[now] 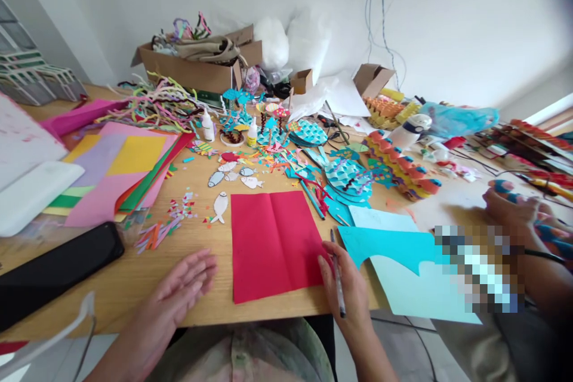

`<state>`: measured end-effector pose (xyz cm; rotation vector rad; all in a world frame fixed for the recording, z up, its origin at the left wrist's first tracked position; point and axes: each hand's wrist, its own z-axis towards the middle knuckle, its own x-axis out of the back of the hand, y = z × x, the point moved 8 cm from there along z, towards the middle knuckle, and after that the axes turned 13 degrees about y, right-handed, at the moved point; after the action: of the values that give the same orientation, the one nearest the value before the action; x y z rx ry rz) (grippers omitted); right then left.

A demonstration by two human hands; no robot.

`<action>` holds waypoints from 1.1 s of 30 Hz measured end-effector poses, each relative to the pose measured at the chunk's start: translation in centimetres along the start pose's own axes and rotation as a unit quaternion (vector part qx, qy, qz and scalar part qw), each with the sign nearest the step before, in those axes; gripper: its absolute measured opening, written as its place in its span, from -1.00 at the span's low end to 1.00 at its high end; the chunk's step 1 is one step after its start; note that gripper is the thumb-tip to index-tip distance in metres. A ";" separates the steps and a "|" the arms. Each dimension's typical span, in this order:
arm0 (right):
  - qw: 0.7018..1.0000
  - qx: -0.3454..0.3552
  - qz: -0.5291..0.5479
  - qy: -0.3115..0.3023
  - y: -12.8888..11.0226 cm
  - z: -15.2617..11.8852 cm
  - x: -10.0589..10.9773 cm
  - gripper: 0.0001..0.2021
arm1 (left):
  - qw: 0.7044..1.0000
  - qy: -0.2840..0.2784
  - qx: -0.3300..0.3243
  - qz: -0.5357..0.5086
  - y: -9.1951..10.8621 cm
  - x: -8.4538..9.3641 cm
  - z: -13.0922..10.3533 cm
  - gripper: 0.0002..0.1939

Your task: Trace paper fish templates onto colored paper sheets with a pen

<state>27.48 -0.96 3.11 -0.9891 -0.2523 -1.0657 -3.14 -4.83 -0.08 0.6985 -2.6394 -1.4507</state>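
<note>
A red sheet of paper (pixel 264 250) with a crease down it lies flat on the table before me. My right hand (pixel 349 280) is closed around a slim pen (pixel 339 292) at the sheet's right edge. To the left of the sheet, my left hand (pixel 185 286) rests with fingers stretched out, holding nothing. Just beyond the sheet's upper left corner lies a white paper fish (pixel 219 206) with drawn outlines. Several more small paper fish (pixel 216 179) are grouped farther back.
Coloured paper sheets (pixel 116 161) and a black phone-like slab (pixel 62 274) lie left. Paper scraps (pixel 179 209), glue bottles (pixel 208 126) and blue fish crafts (pixel 344 173) spread across the middle. Cut blue paper (pixel 389 245) is at right, near another person's hand (pixel 510 209).
</note>
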 end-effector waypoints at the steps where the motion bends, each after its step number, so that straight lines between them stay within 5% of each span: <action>1: 1.000 0.000 -0.004 0.005 0.2 -0.2 0.1 -0.71 | 1.000 -0.001 0.021 -0.015 -0.3 0.1 -0.4 -0.43; 5: 1.000 0.003 -0.016 0.001 0.7 -0.7 -0.1 -0.69 | 0.998 -0.022 0.061 -0.020 -1.7 0.2 -1.1 -0.37; 13: 0.999 0.035 -0.021 0.005 0.2 -1.1 -0.3 -0.72 | 0.997 -0.067 0.026 0.035 -2.9 -0.1 -1.1 -0.25; 28: 0.997 0.061 -0.038 0.005 -0.3 -1.1 -0.7 -0.74 | 0.996 -0.064 0.059 0.014 -3.1 -1.5 -0.8 -0.27; 33: 0.997 0.067 -0.042 -0.006 -0.6 -1.0 -0.7 -0.77 | 0.993 -0.107 0.014 0.041 -2.4 -2.4 -0.1 -0.37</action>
<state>26.36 -1.39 2.44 -0.8694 -0.3735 -1.1060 -0.07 -4.99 -1.51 0.4524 -2.8108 -1.5492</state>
